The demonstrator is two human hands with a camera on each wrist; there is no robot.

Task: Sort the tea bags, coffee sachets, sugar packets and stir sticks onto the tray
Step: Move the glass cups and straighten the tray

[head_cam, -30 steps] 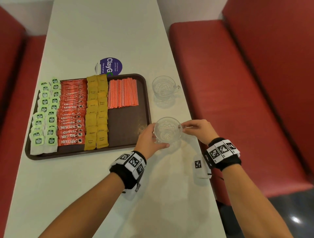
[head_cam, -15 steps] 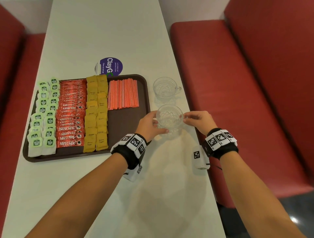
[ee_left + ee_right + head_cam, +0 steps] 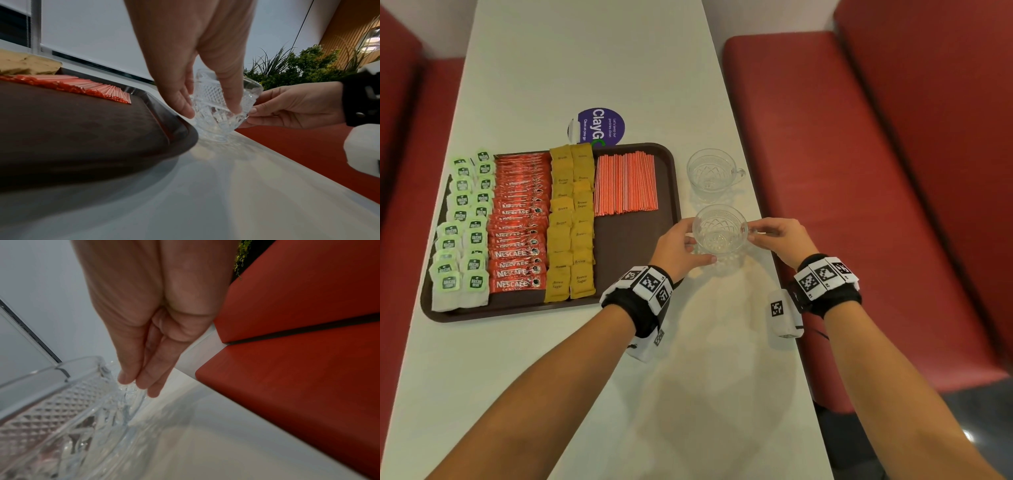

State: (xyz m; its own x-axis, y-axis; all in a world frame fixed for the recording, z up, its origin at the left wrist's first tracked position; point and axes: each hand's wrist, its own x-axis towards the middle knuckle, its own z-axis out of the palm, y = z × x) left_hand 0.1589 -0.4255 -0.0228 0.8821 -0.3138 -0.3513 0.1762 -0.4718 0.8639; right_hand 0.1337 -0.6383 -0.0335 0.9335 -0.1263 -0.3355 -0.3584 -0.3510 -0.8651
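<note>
A brown tray (image 3: 630, 246) holds rows of green tea bags (image 3: 465, 233), red coffee sachets (image 3: 520, 226), yellow sugar packets (image 3: 571, 222) and orange stir sticks (image 3: 625, 185). Right of the tray, a cut-glass cup (image 3: 719, 233) is held between both hands. My left hand (image 3: 693, 243) grips its left side with thumb and fingers, and the left wrist view shows those fingers (image 3: 185, 108) curled round the cup (image 3: 218, 126). My right hand (image 3: 755, 233) pinches the handle on the cup's right side. Whether the cup's base touches the table is unclear.
A second glass cup (image 3: 712, 173) stands just beyond the held one, close to the tray's right rim. A purple round sticker (image 3: 599, 126) lies behind the tray. Red bench seats (image 3: 859, 171) flank the narrow white table (image 3: 585, 377), whose right edge runs near my right wrist.
Both hands have carried the glass cup away from me, along the tray's right edge, until it sits close behind the far cup. The tray's contents have not moved.
</note>
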